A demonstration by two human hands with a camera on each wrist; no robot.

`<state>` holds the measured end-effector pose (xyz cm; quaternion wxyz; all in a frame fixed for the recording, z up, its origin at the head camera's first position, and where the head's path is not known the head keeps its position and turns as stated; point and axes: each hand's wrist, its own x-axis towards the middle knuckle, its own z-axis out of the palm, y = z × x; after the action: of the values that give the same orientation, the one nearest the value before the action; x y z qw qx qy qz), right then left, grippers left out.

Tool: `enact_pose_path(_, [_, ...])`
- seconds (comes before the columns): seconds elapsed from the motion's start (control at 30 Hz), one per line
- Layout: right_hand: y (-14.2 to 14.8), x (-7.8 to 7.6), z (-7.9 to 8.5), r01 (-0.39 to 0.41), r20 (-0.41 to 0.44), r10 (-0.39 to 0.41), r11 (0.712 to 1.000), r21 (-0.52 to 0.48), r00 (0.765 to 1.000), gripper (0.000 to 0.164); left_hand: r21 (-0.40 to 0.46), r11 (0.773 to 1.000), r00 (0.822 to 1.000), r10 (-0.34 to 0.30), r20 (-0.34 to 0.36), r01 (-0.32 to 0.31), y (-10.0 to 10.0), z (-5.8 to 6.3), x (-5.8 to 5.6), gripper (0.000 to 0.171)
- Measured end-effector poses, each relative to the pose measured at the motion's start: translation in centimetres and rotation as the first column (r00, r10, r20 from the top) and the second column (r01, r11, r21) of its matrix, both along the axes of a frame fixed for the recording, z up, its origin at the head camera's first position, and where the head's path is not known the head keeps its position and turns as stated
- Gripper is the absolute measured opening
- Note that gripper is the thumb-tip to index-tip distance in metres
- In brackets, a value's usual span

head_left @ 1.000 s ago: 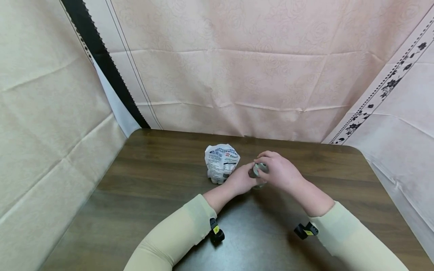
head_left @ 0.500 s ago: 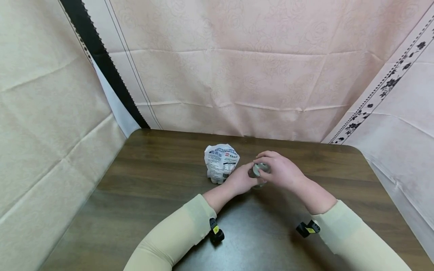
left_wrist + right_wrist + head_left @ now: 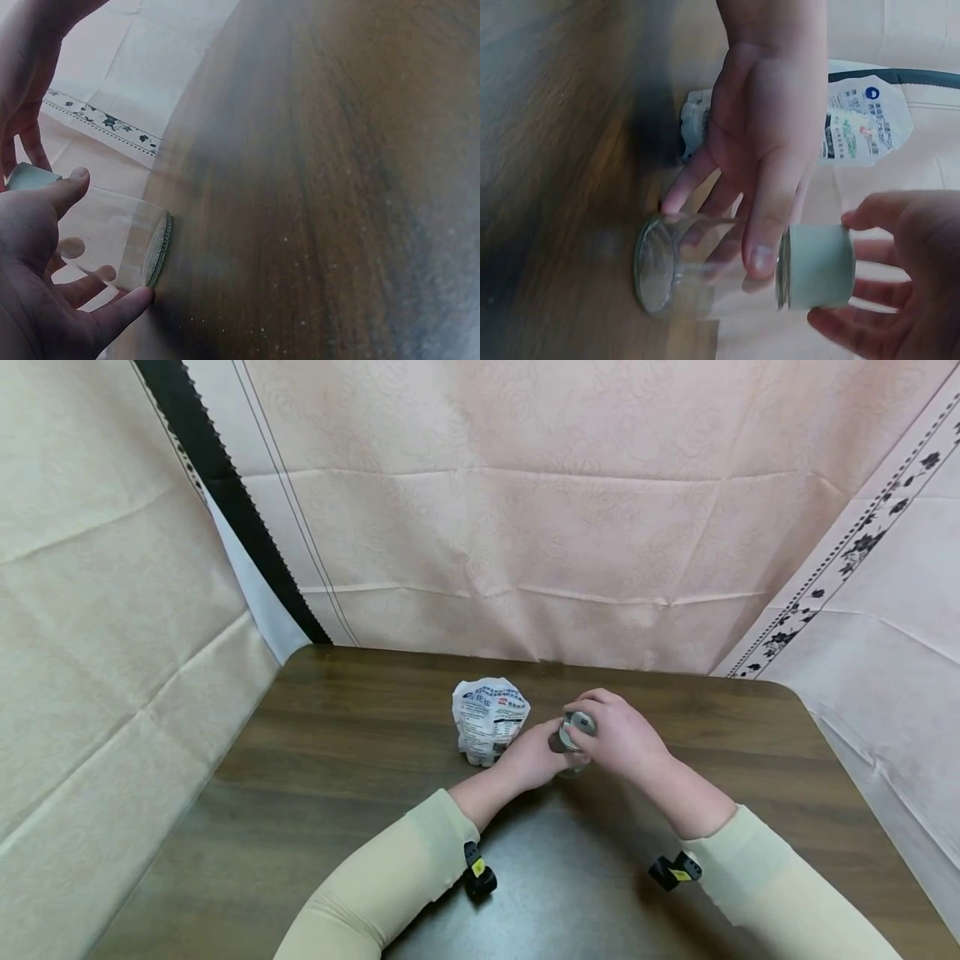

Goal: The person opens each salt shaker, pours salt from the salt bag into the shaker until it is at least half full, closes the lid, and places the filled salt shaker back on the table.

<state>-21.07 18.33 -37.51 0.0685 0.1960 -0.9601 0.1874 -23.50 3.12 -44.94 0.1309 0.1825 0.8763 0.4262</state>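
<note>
A clear glass jar (image 3: 657,268) stands upright on the table, its thick base toward the wood. My left hand (image 3: 534,757) grips the jar's body from the left, thumb on one side and fingers round the other. At the jar's mouth is a pale green lid (image 3: 821,266), whose round top shows between my hands in the head view. The fingers and thumb of my right hand (image 3: 624,737) hold this lid by its sides. A narrow band of the glass rim shows at the lid's lower edge in the right wrist view. Much of the jar is hidden in the head view.
A white printed pouch (image 3: 489,720) stands on the brown wooden table (image 3: 360,735), just left of and behind my left hand. Pale cloth (image 3: 525,543) hangs behind the table's far edge and at both sides.
My right hand's fingers have shifted slightly on the lid, so more of the lid's top shows. Its wrist swung a little right, then back. The left hand, jar and pouch stay put.
</note>
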Motion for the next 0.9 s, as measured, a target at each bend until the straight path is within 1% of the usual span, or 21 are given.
enact_pose_path(0.17, [-0.7,-0.1,0.2,0.098,0.030,-0.098,0.995,0.016,0.995,0.030,0.015,1.000,1.000,0.001,-0.008,-0.001,0.0,0.0,0.1,0.057])
enact_pose_path(0.33, [-1.1,-0.1,0.3,0.139,0.035,-0.140,0.989,0.040,0.989,0.031,0.014,1.000,1.000,0.007,0.006,-0.007,0.0,0.0,0.1,0.057])
enact_pose_path(0.57, [-1.4,0.1,0.5,0.147,0.018,-0.149,0.986,0.074,0.989,0.033,0.001,1.000,1.000,0.009,0.015,-0.009,0.1,0.0,0.1,0.060])
enact_pose_path(0.8, [-1.5,0.2,0.6,0.114,0.006,-0.115,0.988,0.102,0.993,0.035,-0.002,1.000,1.000,-0.014,0.010,0.014,0.1,0.0,-0.1,0.062])
enact_pose_path(0.9, [-1.4,0.2,0.5,0.097,0.013,-0.099,0.991,0.095,0.995,0.033,0.001,1.000,1.000,-0.022,0.012,0.022,0.1,-0.1,-0.2,0.064])
